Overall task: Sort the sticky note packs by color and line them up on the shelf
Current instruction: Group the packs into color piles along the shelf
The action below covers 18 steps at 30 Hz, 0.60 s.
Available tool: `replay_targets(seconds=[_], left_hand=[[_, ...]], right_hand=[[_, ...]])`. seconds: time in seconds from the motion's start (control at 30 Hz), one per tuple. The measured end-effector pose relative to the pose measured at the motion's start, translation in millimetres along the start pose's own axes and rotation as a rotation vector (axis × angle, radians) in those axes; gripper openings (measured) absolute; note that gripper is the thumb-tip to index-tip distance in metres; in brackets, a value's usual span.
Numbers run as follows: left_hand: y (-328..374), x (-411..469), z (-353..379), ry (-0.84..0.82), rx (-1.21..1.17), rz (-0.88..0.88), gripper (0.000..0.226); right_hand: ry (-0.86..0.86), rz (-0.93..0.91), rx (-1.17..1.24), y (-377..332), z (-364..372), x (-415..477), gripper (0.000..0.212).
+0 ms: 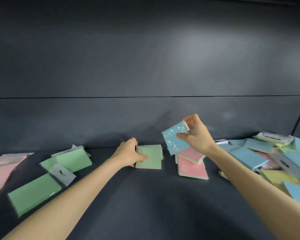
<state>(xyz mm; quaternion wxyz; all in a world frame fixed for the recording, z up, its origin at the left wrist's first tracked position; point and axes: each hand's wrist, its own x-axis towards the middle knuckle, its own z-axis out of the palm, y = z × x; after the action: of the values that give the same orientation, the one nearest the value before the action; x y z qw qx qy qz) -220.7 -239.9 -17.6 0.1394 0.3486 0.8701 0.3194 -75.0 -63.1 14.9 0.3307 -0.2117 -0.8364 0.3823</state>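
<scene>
My right hand (196,134) holds a blue sticky note pack (174,137) lifted above two pink packs (191,163) that lie stacked on the dark shelf (137,196). My left hand (130,152) grips the left edge of a green pack (150,159) lying flat at the shelf's middle. Two more green packs (68,159) (35,193) lie to the left, and a pink pack (2,170) sits at the far left.
A jumbled pile of blue, yellow and pink packs (274,158) fills the right side of the shelf. The dark back wall (145,66) rises behind everything. Bare shelf surface shows between my forearms.
</scene>
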Motion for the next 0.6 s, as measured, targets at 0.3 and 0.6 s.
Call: replay_targets(seconds=[0.3, 0.6], left_hand=[[14.2, 1.4, 7.5, 0.125, 0.325, 0.265, 0.042], [67.1, 1.9, 39.8, 0.054, 0.07, 0.56, 0.034]], right_hand=[[0.09, 0.052, -0.022, -2.1, -13.7, -14.0, 0.041], [0.166, 0.075, -0.009, 18.9, -62.3, -19.7, 0.044]])
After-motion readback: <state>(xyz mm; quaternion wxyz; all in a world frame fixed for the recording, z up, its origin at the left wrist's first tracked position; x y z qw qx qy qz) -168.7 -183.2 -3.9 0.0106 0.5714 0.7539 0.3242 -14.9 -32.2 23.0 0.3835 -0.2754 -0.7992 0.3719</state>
